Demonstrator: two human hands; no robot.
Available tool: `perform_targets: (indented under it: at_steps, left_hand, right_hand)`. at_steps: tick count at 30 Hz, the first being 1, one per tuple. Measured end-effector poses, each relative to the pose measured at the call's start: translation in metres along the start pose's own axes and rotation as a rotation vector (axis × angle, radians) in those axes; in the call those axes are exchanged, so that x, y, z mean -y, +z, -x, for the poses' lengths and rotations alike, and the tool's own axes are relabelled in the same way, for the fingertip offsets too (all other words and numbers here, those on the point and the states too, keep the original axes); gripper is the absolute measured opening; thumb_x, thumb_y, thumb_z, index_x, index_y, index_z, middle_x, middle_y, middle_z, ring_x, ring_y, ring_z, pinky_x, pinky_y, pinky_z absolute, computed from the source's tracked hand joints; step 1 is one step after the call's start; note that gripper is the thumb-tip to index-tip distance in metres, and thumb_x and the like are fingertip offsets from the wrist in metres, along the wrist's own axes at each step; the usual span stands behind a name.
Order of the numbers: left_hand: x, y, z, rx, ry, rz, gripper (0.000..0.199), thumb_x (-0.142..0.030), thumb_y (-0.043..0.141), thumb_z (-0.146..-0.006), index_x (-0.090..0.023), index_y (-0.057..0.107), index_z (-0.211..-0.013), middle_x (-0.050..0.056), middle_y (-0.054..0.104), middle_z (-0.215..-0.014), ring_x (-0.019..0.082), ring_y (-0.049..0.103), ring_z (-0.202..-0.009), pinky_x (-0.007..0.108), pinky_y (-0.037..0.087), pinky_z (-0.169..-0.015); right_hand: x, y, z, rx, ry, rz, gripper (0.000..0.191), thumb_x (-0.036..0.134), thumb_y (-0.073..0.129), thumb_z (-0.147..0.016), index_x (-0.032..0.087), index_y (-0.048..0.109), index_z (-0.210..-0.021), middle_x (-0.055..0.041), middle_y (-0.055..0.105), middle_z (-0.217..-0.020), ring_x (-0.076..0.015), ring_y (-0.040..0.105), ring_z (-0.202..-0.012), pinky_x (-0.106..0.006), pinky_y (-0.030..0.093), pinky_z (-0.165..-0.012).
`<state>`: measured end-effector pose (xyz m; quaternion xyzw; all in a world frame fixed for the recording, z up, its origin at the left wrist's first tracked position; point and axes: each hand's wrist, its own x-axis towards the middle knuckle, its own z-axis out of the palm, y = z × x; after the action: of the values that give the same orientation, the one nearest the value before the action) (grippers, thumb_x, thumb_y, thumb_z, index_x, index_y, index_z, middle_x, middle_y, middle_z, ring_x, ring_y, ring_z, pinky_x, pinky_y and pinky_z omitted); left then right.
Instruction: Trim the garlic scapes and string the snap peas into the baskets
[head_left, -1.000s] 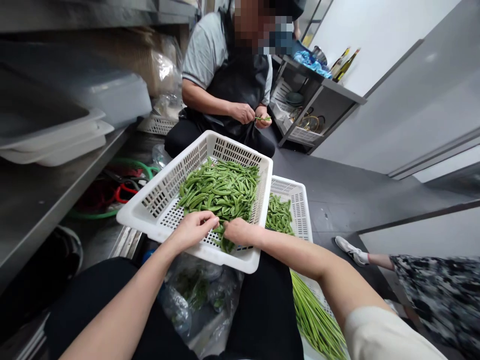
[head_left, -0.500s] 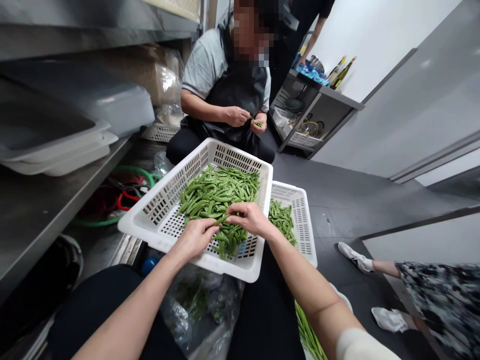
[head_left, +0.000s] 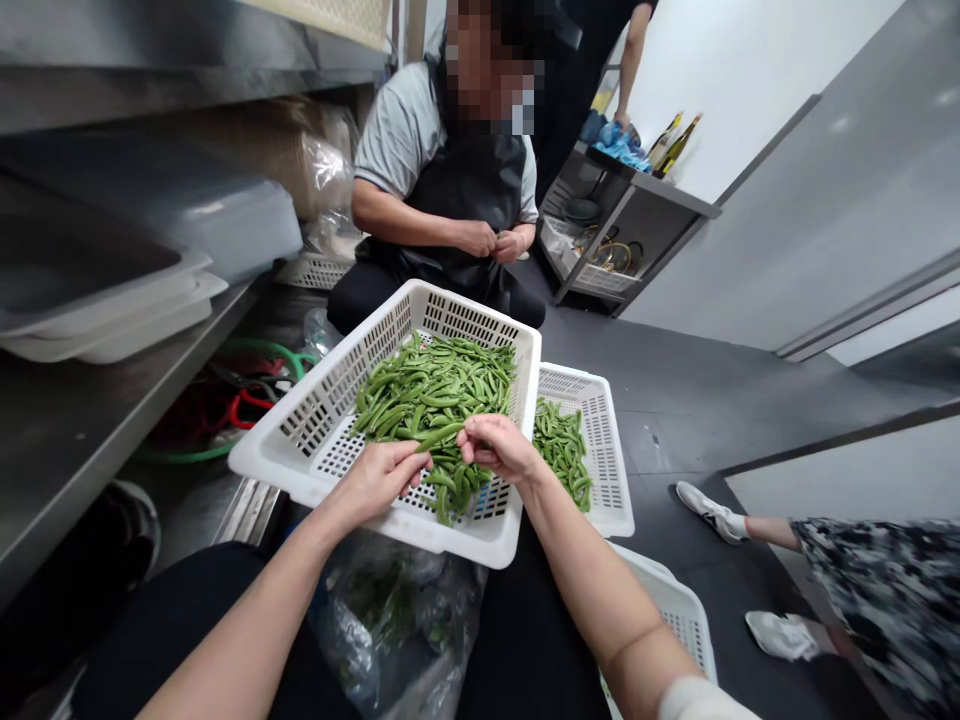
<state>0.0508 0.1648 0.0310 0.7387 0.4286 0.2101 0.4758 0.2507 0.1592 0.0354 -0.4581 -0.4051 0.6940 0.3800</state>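
A green pea pod [head_left: 441,436] stretches between my two hands above a white slotted basket [head_left: 300,478]. My left hand [head_left: 384,476] pinches one end of the pod near the basket's front rim. The other end is between the fingertips of my right hand [head_left: 496,446]. Below them, many green pods [head_left: 442,385] lie heaped in the basket. To its right stands a second white basket [head_left: 604,460] with more pods [head_left: 559,450].
Opposite me a seated person in a black apron [head_left: 469,190] holds both hands together. A metal shelf with plastic tubs [head_left: 225,215] is at left. A clear bag [head_left: 397,620] hangs below the basket. Another person's shoes [head_left: 709,510] are at right.
My hands have moved slightly apart, and more of the pod shows between them. The person opposite has brought their hands together. The view has shifted slightly, showing a third basket at lower right.
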Motion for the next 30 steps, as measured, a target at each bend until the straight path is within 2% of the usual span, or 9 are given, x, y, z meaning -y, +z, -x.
perform_targets:
  at_steps: [4,7,13,16,19,22,24,27,30]
  left_hand:
    - [-0.001,-0.006,0.002,0.028,0.091,-0.078,0.035,-0.041,0.038,-0.080,-0.019,0.048,-0.055,-0.002,0.049,-0.051,0.012,0.047,-0.052,0.023,0.033,-0.054]
    - [-0.003,-0.005,0.002,-0.002,0.124,-0.061,0.036,-0.041,0.040,-0.081,-0.019,0.049,-0.054,-0.003,0.048,-0.051,0.012,0.045,-0.051,0.024,0.033,-0.055]
    - [-0.002,0.014,-0.005,-0.155,-0.047,0.410,0.046,-0.061,0.053,-0.068,-0.016,0.063,-0.071,0.004,0.064,-0.074,0.017,0.057,-0.067,0.025,0.042,-0.055]
    - [0.000,0.017,-0.010,-0.313,-0.145,0.677,0.056,-0.065,0.063,-0.058,-0.015,0.066,-0.083,0.008,0.068,-0.091,0.018,0.059,-0.077,0.024,0.044,-0.055]
    - [0.001,0.014,-0.010,-0.307,-0.177,0.829,0.053,-0.063,0.068,-0.056,-0.015,0.063,-0.079,0.003,0.065,-0.071,0.012,0.053,-0.059,0.020,0.035,-0.046]
    - [0.003,0.010,-0.007,-0.171,-0.170,0.811,0.047,-0.063,0.065,-0.061,-0.017,0.055,-0.068,-0.006,0.046,-0.046,0.007,0.034,-0.041,0.018,0.021,-0.039]
    - [0.002,0.008,-0.004,-0.021,-0.169,0.743,0.046,-0.063,0.060,-0.066,-0.018,0.051,-0.064,-0.009,0.036,-0.040,0.006,0.025,-0.038,0.019,0.017,-0.039]
    - [0.000,0.006,0.001,0.197,-0.164,0.615,0.047,-0.065,0.052,-0.071,-0.019,0.046,-0.059,-0.008,0.032,-0.039,0.007,0.022,-0.038,0.021,0.017,-0.040]
    - [-0.005,0.005,0.004,0.270,-0.102,0.485,0.050,-0.064,0.047,-0.075,-0.020,0.043,-0.053,-0.006,0.034,-0.042,0.008,0.026,-0.042,0.023,0.022,-0.043]
  right_hand:
    - [-0.001,-0.005,-0.001,0.140,0.059,-0.086,0.018,0.028,0.059,-0.063,0.010,0.056,-0.060,-0.0006,0.054,-0.041,-0.0011,0.019,-0.029,-0.016,0.008,-0.030]
    - [-0.006,-0.002,-0.003,0.160,0.030,-0.167,0.017,0.027,0.060,-0.061,0.013,0.051,-0.059,0.0036,0.048,-0.038,-0.0007,0.015,-0.031,-0.014,0.007,-0.030]
    - [-0.017,0.024,-0.007,0.076,-0.070,-0.346,0.019,0.028,0.055,-0.070,0.017,0.044,-0.061,0.0092,0.033,-0.038,-0.0023,0.012,-0.034,-0.014,0.012,-0.032]
    - [-0.027,0.035,-0.002,0.034,-0.035,-0.066,0.014,0.023,0.052,-0.071,0.015,0.049,-0.059,0.0061,0.041,-0.038,-0.0033,0.020,-0.032,-0.016,0.014,-0.034]
    - [-0.030,0.037,0.008,0.010,-0.113,0.396,0.019,0.022,0.049,-0.076,0.014,0.056,-0.060,0.0011,0.050,-0.044,-0.0072,0.040,-0.041,-0.019,0.031,-0.043]
    - [-0.020,0.031,0.017,-0.242,-0.525,0.931,0.019,0.026,0.051,-0.084,0.014,0.065,-0.080,-0.0074,0.064,-0.078,-0.0137,0.057,-0.070,-0.024,0.044,-0.064]
    - [-0.008,0.027,0.019,-0.330,-0.785,1.263,0.022,0.022,0.047,-0.088,0.017,0.065,-0.100,-0.0115,0.062,-0.106,-0.0160,0.058,-0.088,-0.025,0.044,-0.071]
    - [0.010,0.021,0.014,-0.142,-0.888,1.658,0.024,0.018,0.042,-0.091,0.019,0.064,-0.102,-0.0098,0.060,-0.108,-0.0142,0.056,-0.085,-0.023,0.041,-0.064]
    - [0.025,0.018,0.009,0.150,-0.782,1.810,0.023,0.019,0.040,-0.093,0.017,0.062,-0.086,-0.0056,0.059,-0.085,-0.0125,0.050,-0.069,-0.024,0.034,-0.056]
